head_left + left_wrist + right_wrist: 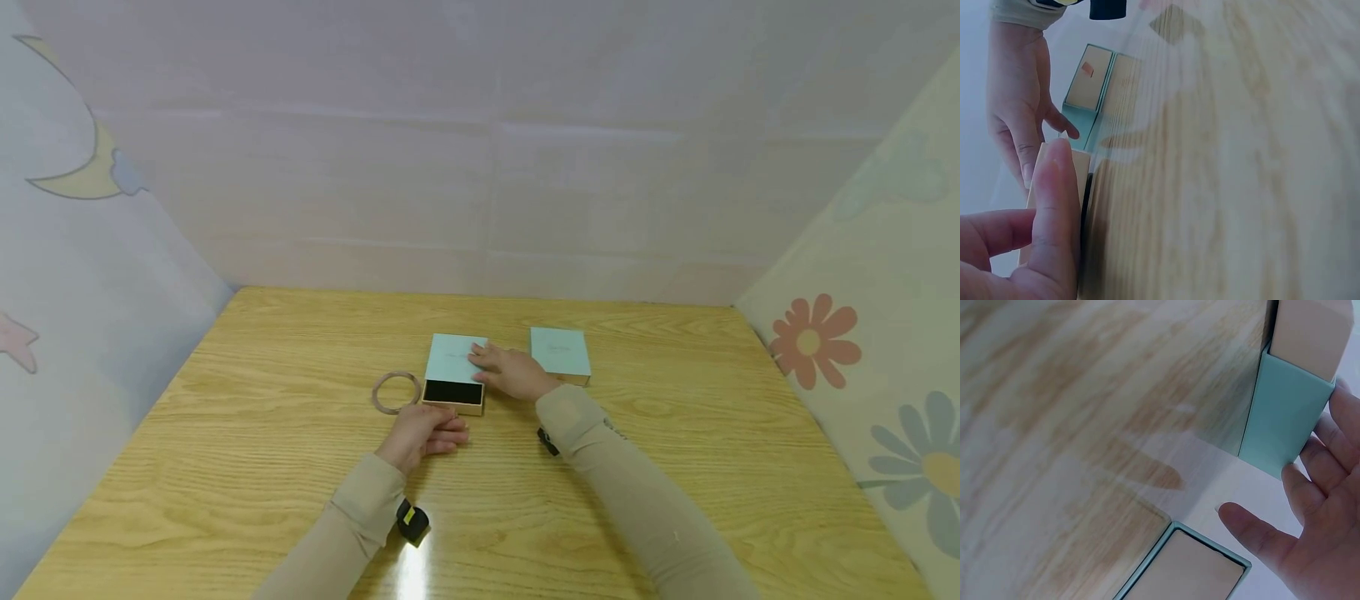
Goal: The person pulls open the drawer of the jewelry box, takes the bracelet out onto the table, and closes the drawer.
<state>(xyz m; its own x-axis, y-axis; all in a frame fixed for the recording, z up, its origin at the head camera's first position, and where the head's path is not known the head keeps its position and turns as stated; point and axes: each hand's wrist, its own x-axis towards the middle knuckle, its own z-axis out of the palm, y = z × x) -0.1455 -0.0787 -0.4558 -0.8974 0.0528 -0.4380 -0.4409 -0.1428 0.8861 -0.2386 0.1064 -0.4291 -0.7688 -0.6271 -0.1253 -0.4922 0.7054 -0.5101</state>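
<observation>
A pale blue slide-out box [453,354] lies on the table, its cream drawer [453,408] partly out at the near end and showing a black inside. My left hand [423,433] is at the drawer's front, a straight digit lying along that face in the left wrist view. My right hand [513,372] rests its fingertips on the right part of the blue sleeve [1288,412]. In the right wrist view its thumb [1254,534] stands apart from the fingers. Just left of the drawer lies a pinkish-brown bangle [378,400].
A second pale blue box [561,352], its drawer in, sits to the right behind my right hand. The wooden table [300,483] meets a pale back wall [360,200] and patterned side walls [900,350]. Dark wrist devices [412,523] hang under both cuffs.
</observation>
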